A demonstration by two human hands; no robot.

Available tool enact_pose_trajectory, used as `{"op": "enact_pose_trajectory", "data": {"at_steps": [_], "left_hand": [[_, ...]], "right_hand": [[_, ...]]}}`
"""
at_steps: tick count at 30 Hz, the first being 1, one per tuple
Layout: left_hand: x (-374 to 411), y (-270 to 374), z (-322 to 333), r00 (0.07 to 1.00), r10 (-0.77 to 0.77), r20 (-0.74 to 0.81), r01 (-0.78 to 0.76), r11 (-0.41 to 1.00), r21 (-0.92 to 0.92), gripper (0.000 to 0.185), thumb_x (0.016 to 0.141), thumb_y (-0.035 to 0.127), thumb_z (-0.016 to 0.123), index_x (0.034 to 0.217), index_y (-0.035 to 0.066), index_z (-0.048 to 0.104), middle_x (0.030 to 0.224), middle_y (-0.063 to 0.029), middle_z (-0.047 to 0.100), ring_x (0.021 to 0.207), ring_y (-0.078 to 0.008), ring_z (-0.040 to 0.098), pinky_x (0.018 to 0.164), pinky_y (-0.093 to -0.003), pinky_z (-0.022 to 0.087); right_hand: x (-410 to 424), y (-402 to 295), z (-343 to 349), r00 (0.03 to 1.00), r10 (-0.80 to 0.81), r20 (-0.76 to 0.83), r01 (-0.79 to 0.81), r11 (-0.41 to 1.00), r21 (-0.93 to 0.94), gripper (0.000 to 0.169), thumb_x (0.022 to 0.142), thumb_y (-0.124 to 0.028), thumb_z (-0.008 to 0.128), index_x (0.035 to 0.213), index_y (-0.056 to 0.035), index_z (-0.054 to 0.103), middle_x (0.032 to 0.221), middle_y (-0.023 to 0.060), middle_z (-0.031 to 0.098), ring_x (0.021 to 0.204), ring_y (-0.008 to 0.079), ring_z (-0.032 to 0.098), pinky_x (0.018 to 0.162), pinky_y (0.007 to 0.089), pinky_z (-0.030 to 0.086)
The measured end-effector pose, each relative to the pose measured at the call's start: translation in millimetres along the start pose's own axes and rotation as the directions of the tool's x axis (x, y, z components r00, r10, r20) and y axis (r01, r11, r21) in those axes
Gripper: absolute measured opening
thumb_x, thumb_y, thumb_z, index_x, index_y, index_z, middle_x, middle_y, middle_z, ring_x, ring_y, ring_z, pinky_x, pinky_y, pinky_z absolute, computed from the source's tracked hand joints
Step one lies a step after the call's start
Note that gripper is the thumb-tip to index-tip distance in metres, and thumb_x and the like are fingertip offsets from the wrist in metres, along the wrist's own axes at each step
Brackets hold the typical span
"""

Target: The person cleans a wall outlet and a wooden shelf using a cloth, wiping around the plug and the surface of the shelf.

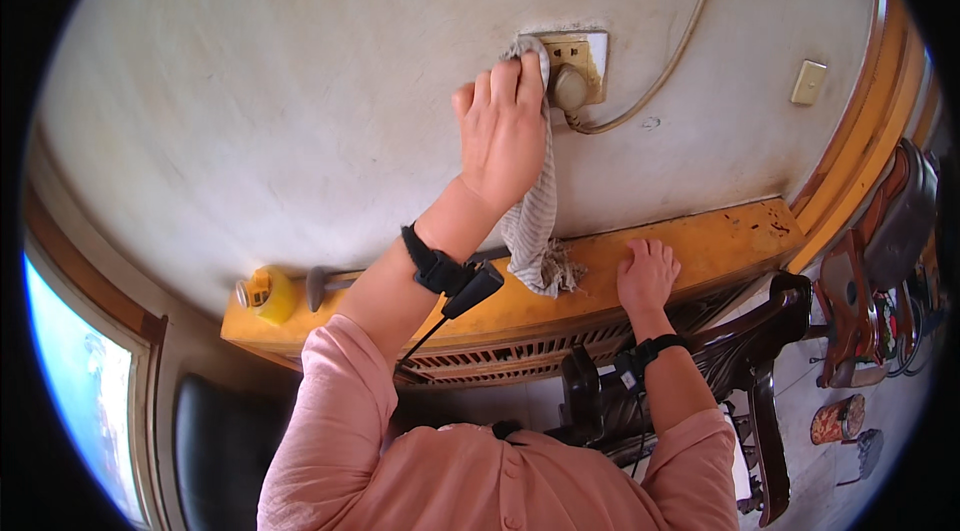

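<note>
My left hand (506, 129) is raised against the wall and grips a striped grey cloth (534, 223) at the left edge of a wall socket (598, 50). The cloth hangs down from my fingers, and its frayed end reaches the wooden ledge. A round plug (570, 86) sits in the socket's lower part, and its cable (679, 50) curves up to the right. The socket plate is partly stained yellow-brown. My right hand (647, 272) rests on the orange-brown wooden ledge (592, 261), fingers apart, holding nothing.
On the ledge's left end stand a yellow bottle (274, 294) and a hammer-like tool (318, 287), partly hidden by my left arm. A light switch (808, 83) is on the wall at right. Dark wooden chairs (772, 313) and a patterned bin (838, 418) stand below right.
</note>
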State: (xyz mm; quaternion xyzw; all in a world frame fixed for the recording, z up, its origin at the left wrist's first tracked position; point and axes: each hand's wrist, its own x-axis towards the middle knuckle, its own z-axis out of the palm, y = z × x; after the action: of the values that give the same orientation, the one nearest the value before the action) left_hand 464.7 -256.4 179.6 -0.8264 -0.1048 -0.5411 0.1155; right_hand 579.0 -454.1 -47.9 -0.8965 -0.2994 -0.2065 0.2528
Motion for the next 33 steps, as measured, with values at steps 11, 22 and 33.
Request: {"op": "enact_pose_trajectory", "data": {"at_steps": [11,22,33], "left_hand": [[-4.6,0.1,5.2,1.000,-0.002,-0.005,0.002,1.000,0.016,0.056,0.080,0.000,0.061,0.136,0.000,0.052,0.114,-0.0089,0.055,0.105,-0.0280,0.055,0.089,-0.0433,0.036],[-12.5,0.0,5.2,1.000,-0.020,-0.004,0.019,0.999,-0.048,0.058,0.083,0.000,0.061,0.140,-0.003,0.048,0.118,-0.0116,0.056,0.108,-0.0292,0.053,0.093,-0.0439,0.033],[-15.0,-4.1,7.8,1.000,-0.007,-0.020,0.006,0.998,-0.062,0.058,0.083,-0.001,0.060,0.140,-0.004,0.048,0.117,-0.0119,0.056,0.108,-0.0294,0.053,0.093,-0.0432,0.034]], "right_hand": [[0.4,0.2,0.7,1.000,0.002,-0.002,-0.002,1.000,0.008,0.024,0.084,-0.015,0.068,0.108,-0.0126,0.067,0.113,0.0086,0.061,0.114,0.0320,0.052,0.103,0.0493,0.036],[1.8,-0.8,0.1,1.000,0.012,0.014,-0.012,1.000,-0.001,0.025,0.083,-0.014,0.068,0.108,-0.0133,0.067,0.113,0.0092,0.061,0.115,0.0323,0.052,0.104,0.0498,0.035],[1.7,-0.9,1.7,1.000,0.000,-0.010,0.000,0.999,0.043,0.025,0.083,-0.013,0.067,0.108,-0.0125,0.068,0.113,0.0090,0.061,0.115,0.0321,0.052,0.103,0.0498,0.035]]}}
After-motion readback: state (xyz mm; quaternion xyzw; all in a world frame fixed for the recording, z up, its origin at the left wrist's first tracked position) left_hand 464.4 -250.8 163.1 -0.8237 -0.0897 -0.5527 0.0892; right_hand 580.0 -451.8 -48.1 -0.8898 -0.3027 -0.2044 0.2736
